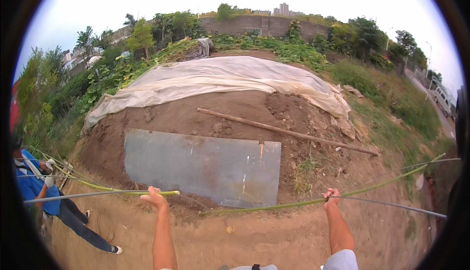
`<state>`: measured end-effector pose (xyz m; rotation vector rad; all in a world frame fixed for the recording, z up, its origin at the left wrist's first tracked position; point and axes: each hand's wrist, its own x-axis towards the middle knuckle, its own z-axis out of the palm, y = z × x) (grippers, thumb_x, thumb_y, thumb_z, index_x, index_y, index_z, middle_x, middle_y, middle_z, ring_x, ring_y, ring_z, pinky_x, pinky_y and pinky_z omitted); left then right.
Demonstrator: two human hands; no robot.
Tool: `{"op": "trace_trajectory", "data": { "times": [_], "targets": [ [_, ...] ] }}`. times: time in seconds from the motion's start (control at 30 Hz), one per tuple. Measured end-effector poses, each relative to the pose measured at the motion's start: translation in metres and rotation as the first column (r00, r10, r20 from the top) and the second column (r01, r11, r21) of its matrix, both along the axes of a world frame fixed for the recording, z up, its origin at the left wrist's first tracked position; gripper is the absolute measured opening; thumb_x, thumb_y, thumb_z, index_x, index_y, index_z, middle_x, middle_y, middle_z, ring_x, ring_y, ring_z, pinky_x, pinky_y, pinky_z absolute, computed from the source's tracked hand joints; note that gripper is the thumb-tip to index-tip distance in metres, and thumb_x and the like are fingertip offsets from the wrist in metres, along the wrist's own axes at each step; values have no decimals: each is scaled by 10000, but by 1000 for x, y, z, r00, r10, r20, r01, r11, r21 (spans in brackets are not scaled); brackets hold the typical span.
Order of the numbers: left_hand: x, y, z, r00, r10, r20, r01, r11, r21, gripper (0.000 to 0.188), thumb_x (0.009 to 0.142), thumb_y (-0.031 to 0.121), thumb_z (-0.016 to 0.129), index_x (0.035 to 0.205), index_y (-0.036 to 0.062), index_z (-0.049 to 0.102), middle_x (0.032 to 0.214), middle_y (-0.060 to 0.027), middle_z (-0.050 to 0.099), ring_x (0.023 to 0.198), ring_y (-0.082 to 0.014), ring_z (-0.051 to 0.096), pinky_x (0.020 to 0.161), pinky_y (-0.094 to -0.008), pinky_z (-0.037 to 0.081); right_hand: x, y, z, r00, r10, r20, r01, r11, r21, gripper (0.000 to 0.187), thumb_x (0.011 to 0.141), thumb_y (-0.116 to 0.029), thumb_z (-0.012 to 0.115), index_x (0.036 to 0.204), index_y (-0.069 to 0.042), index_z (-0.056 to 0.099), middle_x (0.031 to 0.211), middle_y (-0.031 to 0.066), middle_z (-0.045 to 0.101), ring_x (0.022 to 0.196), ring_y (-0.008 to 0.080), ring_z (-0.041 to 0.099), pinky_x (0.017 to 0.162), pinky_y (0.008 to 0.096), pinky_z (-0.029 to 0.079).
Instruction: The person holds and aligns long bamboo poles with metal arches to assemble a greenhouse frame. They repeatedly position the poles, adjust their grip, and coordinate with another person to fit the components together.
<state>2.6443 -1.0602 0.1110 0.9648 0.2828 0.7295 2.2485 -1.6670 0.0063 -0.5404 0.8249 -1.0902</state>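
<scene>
My left hand [154, 198] is closed around a long green pole [100, 188], near its pale cut end. A grey rod [73, 196] runs left from the same hand, beside the pole. Over on the right, my right hand [331, 196] grips a second green pole [387, 183], which slants from low in the middle up to the right. Another grey rod [391, 205] extends rightward from that hand. Whether each rod is held in the fingers or only touches them, I cannot tell. Between and beyond my hands, a grey metal sheet [200, 164] leans on the soil mound.
A brown wooden pole [289, 132] lies across the mound [171, 118], below white plastic sheeting [230, 71]. At left, a person in blue [54, 199] with gloved hands stands by the poles' far ends. Weeds [406, 118] and a parked vehicle [444, 98] are at right.
</scene>
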Motion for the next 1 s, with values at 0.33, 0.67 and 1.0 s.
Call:
{"op": "trace_trajectory", "data": {
  "times": [0.33, 0.67, 1.0],
  "targets": [
    [3, -1, -2, 1000, -20, 9, 20, 1000, -2, 273, 800, 54, 521, 907, 20, 272, 758, -78, 424, 589, -148, 445, 539, -329, 444, -5, -6, -5, 1000, -2, 12, 2, 1000, -12, 196, 859, -161, 467, 825, 14, 549, 522, 50, 447, 416, 156, 395, 399, 297, 370],
    [-2, -1, 5, 1000, -3, -23, 3, 1000, -23, 278, 799, 80, 518, 920, 32, 271, 758, -66, 414, 584, -144, 427, 542, -327, 438, -3, 2, 1, 1000, 14, 17, -14, 1000, -3, 154, 820, -156, 519, 812, -4, 540, 508, 33, 422, 414, 160, 371, 417, 312, 357],
    [3, 3, -1, 1000, 23, 16, -23, 1000, 5, 256, 790, 59, 498, 878, 25, 260, 709, -59, 380, 569, -143, 412, 532, -323, 433, 2, 5, 4, 996, -22, -87, 20, 1000, -19, 234, 878, -227, 493, 804, -16, 560, 513, 23, 421, 418, 152, 381, 415, 295, 371]
  ]
}}
